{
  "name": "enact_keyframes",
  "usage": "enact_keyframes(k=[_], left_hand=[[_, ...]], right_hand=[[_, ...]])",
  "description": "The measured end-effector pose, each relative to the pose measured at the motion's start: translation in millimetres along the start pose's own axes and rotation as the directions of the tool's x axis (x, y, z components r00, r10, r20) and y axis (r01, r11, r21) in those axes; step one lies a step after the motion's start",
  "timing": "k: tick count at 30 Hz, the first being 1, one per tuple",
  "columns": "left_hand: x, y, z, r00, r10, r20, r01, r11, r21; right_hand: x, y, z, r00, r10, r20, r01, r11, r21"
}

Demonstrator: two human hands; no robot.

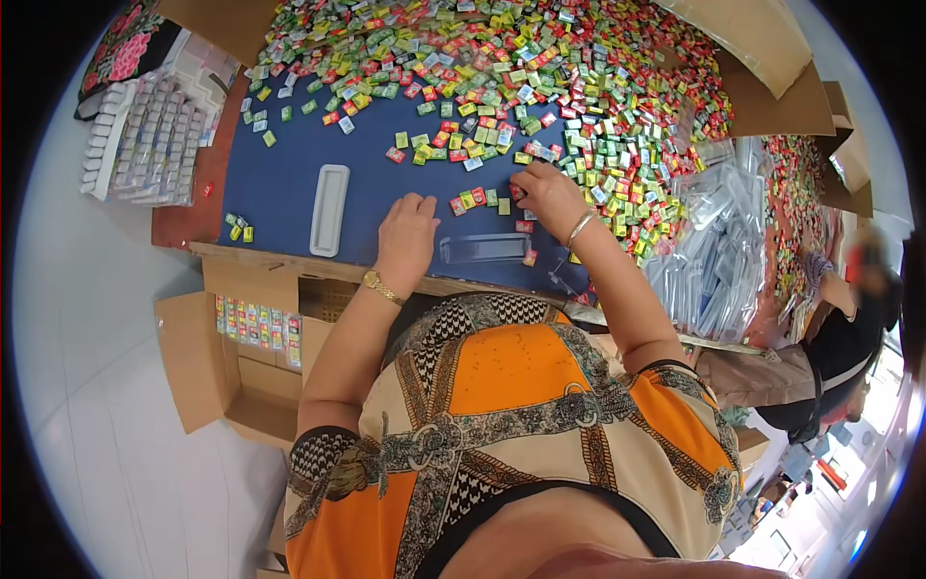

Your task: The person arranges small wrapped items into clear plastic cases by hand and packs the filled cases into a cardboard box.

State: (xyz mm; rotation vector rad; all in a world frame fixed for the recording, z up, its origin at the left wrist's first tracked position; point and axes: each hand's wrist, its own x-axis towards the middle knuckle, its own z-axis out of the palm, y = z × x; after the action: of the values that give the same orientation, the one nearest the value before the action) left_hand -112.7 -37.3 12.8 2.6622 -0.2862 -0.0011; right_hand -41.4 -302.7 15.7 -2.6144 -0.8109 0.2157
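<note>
My right hand (553, 200) is closed, its fingertips on a small red box (518, 192) at the right end of a short row of small boxes (473, 201) in red, yellow and green. My left hand (406, 234) rests to the left of that row with its fingers curled together; whatever they may hold is hidden. Between my forearms, near the table's front edge, lies a clear plastic tray (487, 249). A long white tray (330, 210) lies left of my left hand. All of this is on a blue table surface (280, 193).
A large heap of small colourful boxes (617, 96) covers the back and right. Clear plastic trays (719, 251) pile up at the right. Filled packs (154, 140) are stacked at the far left. An open cardboard box (198, 362) stands below. Another person (839, 357) is at the right.
</note>
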Motion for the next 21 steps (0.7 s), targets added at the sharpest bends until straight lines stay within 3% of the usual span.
enact_keyframes(k=[3,4,7,8,11,15,21], left_hand=[[2.7,-3.3,0.2,0.999,-0.023,-0.029,0.016,0.975,-0.221],[1.8,-3.5,1.1,0.999,-0.023,-0.027,0.016,0.975,-0.220],[0.5,-4.2,4.2,0.991,0.032,-0.133,-0.052,0.987,-0.150],[0.8,-3.2,3.8,0.991,0.032,-0.131,-0.053,0.987,-0.153],[-2.3,-1.4,-0.4,0.984,0.093,-0.150,-0.081,0.993,0.080],[-8.3,-0.6,-4.8,0.993,0.049,-0.111,-0.031,0.986,0.162],[-4.5,-4.7,10.4,0.981,0.130,-0.142,-0.125,0.991,0.047]], right_hand=[[-4.7,-3.7,1.0,1.000,0.000,-0.016,0.000,1.000,-0.022],[-7.0,-5.9,1.2,1.000,0.025,0.006,-0.025,0.999,-0.026],[-10.6,-13.8,0.0,0.996,0.074,0.049,-0.072,0.997,-0.040],[-11.6,-17.2,-0.3,0.998,0.060,0.025,-0.059,0.997,-0.039],[-12.7,-23.1,1.5,0.999,0.031,-0.022,-0.031,0.999,-0.034],[-10.3,-23.5,6.6,0.999,-0.004,-0.053,-0.001,0.997,-0.081],[-4.9,-13.3,8.9,0.996,0.028,-0.089,-0.036,0.996,-0.082]])
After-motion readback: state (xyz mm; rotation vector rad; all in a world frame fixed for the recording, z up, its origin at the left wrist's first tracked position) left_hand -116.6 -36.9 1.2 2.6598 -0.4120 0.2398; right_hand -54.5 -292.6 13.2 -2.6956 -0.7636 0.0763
